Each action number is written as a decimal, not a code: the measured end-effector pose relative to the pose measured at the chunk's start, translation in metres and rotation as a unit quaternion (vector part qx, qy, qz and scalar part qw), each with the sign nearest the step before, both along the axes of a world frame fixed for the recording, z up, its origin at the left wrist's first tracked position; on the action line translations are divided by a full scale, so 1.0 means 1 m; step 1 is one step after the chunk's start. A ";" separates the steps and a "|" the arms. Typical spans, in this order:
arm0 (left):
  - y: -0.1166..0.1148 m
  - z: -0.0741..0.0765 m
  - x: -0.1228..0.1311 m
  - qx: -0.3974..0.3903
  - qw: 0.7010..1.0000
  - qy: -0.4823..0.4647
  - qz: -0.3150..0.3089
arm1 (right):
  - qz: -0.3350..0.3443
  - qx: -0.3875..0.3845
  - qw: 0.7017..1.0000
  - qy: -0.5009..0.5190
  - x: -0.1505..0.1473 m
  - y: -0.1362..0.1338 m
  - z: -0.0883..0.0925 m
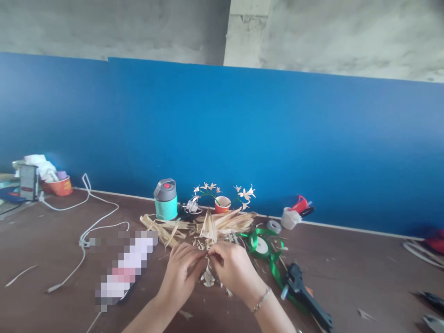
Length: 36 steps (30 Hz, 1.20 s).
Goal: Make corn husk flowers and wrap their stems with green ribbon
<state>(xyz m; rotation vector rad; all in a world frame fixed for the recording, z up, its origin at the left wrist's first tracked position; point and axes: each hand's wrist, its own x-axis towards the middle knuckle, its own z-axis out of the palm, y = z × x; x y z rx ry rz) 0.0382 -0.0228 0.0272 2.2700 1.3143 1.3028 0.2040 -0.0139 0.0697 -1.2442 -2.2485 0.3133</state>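
Between both hands, left hand [182, 273] and right hand [234, 268] pinched together on a mostly hidden husk strip [208, 247]

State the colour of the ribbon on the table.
The ribbon is green, seen in the head view.

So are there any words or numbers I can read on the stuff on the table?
None can be read.
Teal plastic flask with grey lid: no label shows.
Small orange paper cup holding pale flowers: print, if any, too small to read.
Orange bowl at the far left: markings too blurred.
Grey box beside it: too blurred.
Green ribbon roll: no lettering visible.
Left hand and right hand pinch dry straw strips, which bear no text.
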 end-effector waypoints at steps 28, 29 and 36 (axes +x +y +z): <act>0.000 -0.005 0.007 -0.142 0.979 -0.136 0.060 | 0.019 0.035 0.999 -0.028 -0.010 -0.003 -0.003; 0.000 -0.005 0.007 -0.146 0.978 -0.136 0.059 | 0.017 0.039 0.999 -0.033 -0.010 -0.002 -0.004; -0.001 0.000 0.007 -0.148 0.976 -0.143 0.068 | 0.019 0.066 0.997 -0.042 -0.005 0.000 0.000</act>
